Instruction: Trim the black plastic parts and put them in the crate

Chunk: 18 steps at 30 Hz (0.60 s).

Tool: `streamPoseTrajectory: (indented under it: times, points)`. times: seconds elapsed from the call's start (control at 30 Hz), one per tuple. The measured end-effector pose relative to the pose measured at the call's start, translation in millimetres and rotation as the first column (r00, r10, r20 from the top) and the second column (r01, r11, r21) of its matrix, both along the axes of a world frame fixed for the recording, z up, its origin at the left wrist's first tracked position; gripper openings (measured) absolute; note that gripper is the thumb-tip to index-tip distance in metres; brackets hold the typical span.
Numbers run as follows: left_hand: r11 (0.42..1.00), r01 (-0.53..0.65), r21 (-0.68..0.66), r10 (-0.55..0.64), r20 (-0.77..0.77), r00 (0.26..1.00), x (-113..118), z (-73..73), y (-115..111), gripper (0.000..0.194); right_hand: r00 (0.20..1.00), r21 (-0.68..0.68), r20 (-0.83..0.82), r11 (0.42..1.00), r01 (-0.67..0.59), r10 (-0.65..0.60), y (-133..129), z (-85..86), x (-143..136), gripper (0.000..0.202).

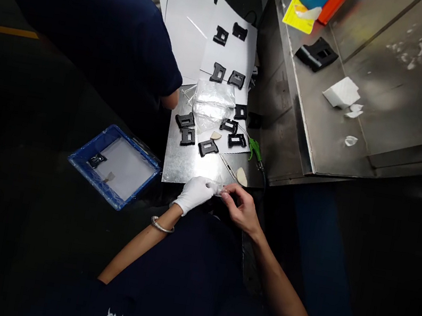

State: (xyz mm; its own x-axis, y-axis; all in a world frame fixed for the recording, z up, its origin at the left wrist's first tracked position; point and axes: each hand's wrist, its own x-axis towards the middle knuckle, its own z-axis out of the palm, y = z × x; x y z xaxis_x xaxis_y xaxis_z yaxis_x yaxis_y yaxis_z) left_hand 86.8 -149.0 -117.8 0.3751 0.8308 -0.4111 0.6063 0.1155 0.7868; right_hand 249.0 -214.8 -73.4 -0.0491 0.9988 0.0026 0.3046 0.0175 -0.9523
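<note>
In a white glove, my left hand is closed on a small piece of clear plastic film at the table's front edge. My bare right hand pinches the right side of that film between thumb and fingers. Just beyond my hands lie tweezers and a cream-coloured rounded pad. A black plastic frame rests nearby, with several similar black parts farther up the table. Stacked clear plastic bags lie mid-table. The film's exact shape is too small to make out.
A green air gun with a hose lies at the table's right edge. On the left stands a blue bin holding a black part. A co-worker's arm reaches the table's left side. A metal bench rises on the right.
</note>
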Motion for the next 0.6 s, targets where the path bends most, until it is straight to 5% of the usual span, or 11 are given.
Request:
streamPoseTrajectory:
  times: [0.17, 0.3, 0.43, 0.6]
  points:
    - [0.994, 0.071, -0.082, -0.074, -0.041, 0.996, -1.1, -16.5, 5.1, 0.035, 0.988, -0.243, -0.142, 0.970, 0.016, -0.052, -3.3, -15.0, 3.2, 0.026]
    - [0.988, 0.124, -0.095, -0.127, -0.034, 0.991, -17.0, -6.0, 9.9, 0.042, 0.983, -0.361, 0.053, 0.914, 0.185, -0.178, -0.5, -40.6, 11.2, 0.027]
    - [0.964, 0.230, -0.135, -0.217, 0.109, 0.970, -42.3, 7.7, 13.9, 0.044, 0.927, -0.440, -0.008, 0.834, 0.333, -0.374, 7.5, -62.1, 20.2, 0.028]
    - [0.994, -0.107, -0.006, 0.100, 0.399, 0.912, -54.5, 7.7, 3.7, 0.035, 0.896, -0.567, -0.205, 0.794, 0.218, -0.393, 10.1, -58.8, 14.3, 0.037]
